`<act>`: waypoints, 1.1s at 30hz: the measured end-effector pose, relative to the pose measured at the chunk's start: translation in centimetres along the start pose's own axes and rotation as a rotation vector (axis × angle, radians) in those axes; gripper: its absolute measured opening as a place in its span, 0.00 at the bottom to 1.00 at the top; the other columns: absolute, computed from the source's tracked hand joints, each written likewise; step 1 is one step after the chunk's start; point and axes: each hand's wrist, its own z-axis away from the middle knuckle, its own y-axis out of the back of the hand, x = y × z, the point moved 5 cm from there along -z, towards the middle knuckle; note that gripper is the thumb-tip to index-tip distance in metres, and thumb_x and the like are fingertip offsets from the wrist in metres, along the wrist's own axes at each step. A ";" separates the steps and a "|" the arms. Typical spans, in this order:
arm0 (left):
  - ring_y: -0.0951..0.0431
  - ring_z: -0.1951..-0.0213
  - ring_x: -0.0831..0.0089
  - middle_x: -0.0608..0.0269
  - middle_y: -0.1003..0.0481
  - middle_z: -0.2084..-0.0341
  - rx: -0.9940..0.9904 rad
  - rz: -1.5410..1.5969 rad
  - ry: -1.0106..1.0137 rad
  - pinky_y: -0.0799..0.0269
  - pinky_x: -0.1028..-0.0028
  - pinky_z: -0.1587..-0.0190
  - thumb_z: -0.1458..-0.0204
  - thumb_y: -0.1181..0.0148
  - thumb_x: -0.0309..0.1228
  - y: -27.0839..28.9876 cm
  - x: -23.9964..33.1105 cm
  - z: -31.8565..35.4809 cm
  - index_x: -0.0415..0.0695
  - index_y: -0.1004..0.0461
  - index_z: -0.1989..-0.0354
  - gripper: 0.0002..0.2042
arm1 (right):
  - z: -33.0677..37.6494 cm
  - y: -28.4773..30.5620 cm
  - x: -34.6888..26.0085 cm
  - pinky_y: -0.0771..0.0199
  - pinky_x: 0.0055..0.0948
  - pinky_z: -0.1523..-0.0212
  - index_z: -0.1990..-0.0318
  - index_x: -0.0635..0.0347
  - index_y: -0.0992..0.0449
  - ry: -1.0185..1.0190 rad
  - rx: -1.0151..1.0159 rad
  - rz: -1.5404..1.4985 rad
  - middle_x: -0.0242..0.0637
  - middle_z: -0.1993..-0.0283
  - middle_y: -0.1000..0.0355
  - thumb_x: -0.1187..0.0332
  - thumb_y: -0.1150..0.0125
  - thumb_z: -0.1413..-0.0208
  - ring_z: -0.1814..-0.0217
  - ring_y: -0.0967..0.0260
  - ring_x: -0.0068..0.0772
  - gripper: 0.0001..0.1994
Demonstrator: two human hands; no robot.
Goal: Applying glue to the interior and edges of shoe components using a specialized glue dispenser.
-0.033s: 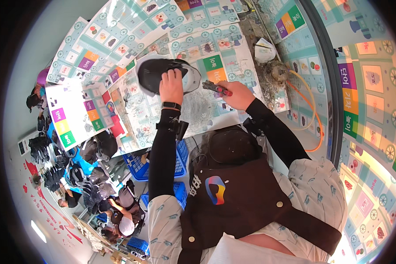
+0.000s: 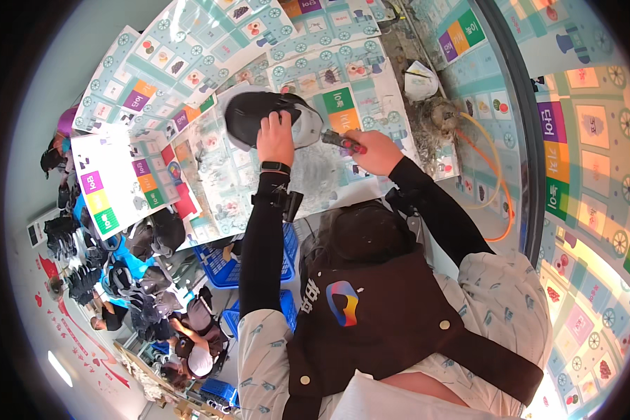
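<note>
A black cap with a light grey brim [image 2: 259, 120] lies on the paper-covered work table. My left hand [image 2: 276, 138] rests on the cap's near side, its fingers curled over the black crown and gripping it. To the right, my right hand [image 2: 379, 152] is closed round a small red-and-black hand tool [image 2: 344, 142]. Its dark end points left toward the brim, apart from it by a small gap. The exact kind of tool is too small to make out. Another dark cap [image 2: 371, 229] sits at the table's near edge, against my apron.
Printed sheets [image 2: 329, 35] cover the table. At the right lie a crumpled white item [image 2: 421, 80] and an orange hose [image 2: 509, 217]. Blue plastic baskets [image 2: 220, 269] stand below the table's edge. Left are piled dark caps [image 2: 147, 283] and other people [image 2: 192, 343] at work.
The cap and my left hand have shifted slightly to the right. The tool in my right hand has moved slightly and still points toward the brim.
</note>
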 end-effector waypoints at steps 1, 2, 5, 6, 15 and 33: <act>0.24 0.56 0.55 0.61 0.28 0.63 -0.063 0.217 0.102 0.23 0.61 0.60 0.49 0.40 0.25 -1.4 -0.2 0.8 0.48 0.27 0.55 0.13 | -0.3 -0.8 0.3 0.28 0.55 0.62 0.55 0.56 0.22 0.018 0.018 0.034 0.51 0.68 0.23 0.66 0.44 0.47 0.62 0.25 0.59 0.12; 0.24 0.56 0.55 0.61 0.28 0.63 -0.066 0.236 0.100 0.23 0.61 0.60 0.49 0.40 0.25 -1.4 0.6 0.5 0.48 0.27 0.55 0.13 | -0.2 -1.2 1.1 0.28 0.55 0.62 0.55 0.56 0.22 0.002 0.017 0.045 0.51 0.68 0.23 0.66 0.44 0.47 0.62 0.25 0.59 0.12; 0.21 0.59 0.47 0.57 0.24 0.60 -0.121 0.650 0.374 0.24 0.53 0.59 0.49 0.36 0.29 -2.3 0.6 0.2 0.50 0.27 0.54 0.14 | -0.3 -0.5 2.4 0.28 0.55 0.61 0.55 0.56 0.22 -0.073 0.056 0.145 0.52 0.68 0.23 0.66 0.42 0.48 0.62 0.25 0.60 0.13; 0.21 0.59 0.47 0.57 0.24 0.60 -0.123 0.652 0.382 0.24 0.53 0.59 0.49 0.36 0.29 -2.6 0.6 0.5 0.50 0.27 0.54 0.14 | -0.3 -0.7 2.5 0.28 0.55 0.61 0.55 0.56 0.22 -0.073 0.049 0.147 0.52 0.68 0.23 0.66 0.42 0.48 0.62 0.25 0.60 0.13; 0.20 0.59 0.52 0.59 0.23 0.62 -0.125 0.814 0.417 0.25 0.58 0.59 0.48 0.36 0.28 -3.4 1.3 2.6 0.49 0.28 0.54 0.14 | -0.6 -1.2 4.6 0.27 0.54 0.58 0.51 0.55 0.20 -0.170 0.045 0.128 0.55 0.65 0.23 0.67 0.43 0.52 0.60 0.25 0.60 0.18; 0.22 0.62 0.69 0.58 0.26 0.61 -0.212 1.085 0.543 0.25 0.70 0.56 0.52 0.33 0.23 -3.6 1.3 12.8 0.39 0.34 0.53 0.20 | 1.8 -3.3 4.0 0.27 0.36 0.56 0.44 0.54 0.21 -0.301 -0.230 -0.159 0.51 0.62 0.21 0.68 0.42 0.57 0.57 0.23 0.49 0.26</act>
